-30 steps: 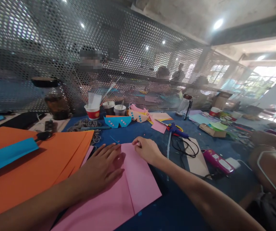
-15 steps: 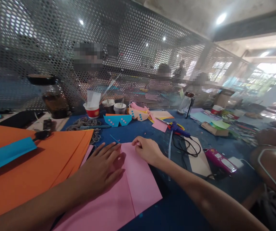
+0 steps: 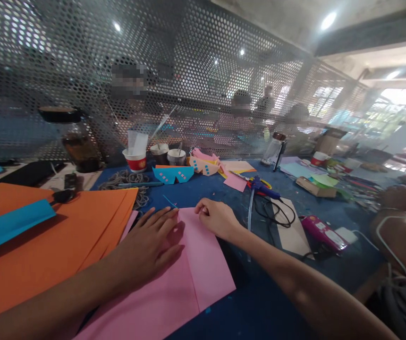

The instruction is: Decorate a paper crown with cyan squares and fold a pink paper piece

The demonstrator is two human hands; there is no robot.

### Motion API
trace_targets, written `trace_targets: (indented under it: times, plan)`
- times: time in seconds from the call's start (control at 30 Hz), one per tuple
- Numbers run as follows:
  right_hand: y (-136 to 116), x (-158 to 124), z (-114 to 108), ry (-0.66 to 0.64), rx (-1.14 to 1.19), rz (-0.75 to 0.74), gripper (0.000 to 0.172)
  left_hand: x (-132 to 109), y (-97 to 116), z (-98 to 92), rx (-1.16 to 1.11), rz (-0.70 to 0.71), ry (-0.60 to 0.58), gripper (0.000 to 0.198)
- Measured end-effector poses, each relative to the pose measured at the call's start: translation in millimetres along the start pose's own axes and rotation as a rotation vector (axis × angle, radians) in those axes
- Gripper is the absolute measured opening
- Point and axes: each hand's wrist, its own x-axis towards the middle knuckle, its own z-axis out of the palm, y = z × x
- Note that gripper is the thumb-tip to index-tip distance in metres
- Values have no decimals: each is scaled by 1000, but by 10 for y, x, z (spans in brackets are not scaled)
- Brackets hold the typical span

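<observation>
A sheet of pink paper [image 3: 208, 264] with a crease or edge running down it lies on the blue table before me. My left hand [image 3: 153, 238] rests flat on it, fingers stretched out and thumb apart, the fingertips near the far edge. At the sheet's far right corner is my right hand [image 3: 215, 216], its fingers curled in and closed at the paper. The corner beneath that hand is hidden. A thin blue strip [image 3: 169, 202] lies just beyond my left fingertips.
Orange sheets [image 3: 47, 236] with a folded blue piece [image 3: 15, 229] lie at left. Behind stand paper cups [image 3: 135, 161], a blue paper mask [image 3: 173, 174] and grey yarn [image 3: 127, 182]. A blue glue gun [image 3: 265, 189] and magenta device [image 3: 325, 233] sit right, near another person's arm [image 3: 397, 236].
Both hands stay in nearly the same place on the pink paper. The view has shifted slightly, and the other person's arm at right has moved a little.
</observation>
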Motion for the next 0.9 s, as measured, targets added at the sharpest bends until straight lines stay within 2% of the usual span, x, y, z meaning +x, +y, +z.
trace_targets:
  times: [0.2,0.3,0.43,0.6,0.73,0.83,0.9]
  plan:
    - [35,-5,2,42,51,12,22,37,-27,-24,-167,-89,2,57]
    - [43,4,-5,76,148,-3,18,83,-62,-101,-320,-243,14,60]
    - [28,4,-15,171,365,-102,13,150,-118,-220,-537,-443,65,70]
    - [-40,-49,-16,240,535,-255,19,227,-161,-291,-802,-460,117,65]
    - [-145,-132,-29,242,639,-323,22,286,-137,-348,-923,-511,92,66]
    - [-224,-183,-56,200,733,-288,26,315,-89,-400,-993,-567,58,61]
    - [-253,-185,-68,172,841,-195,28,319,-59,-423,-1068,-599,70,59]
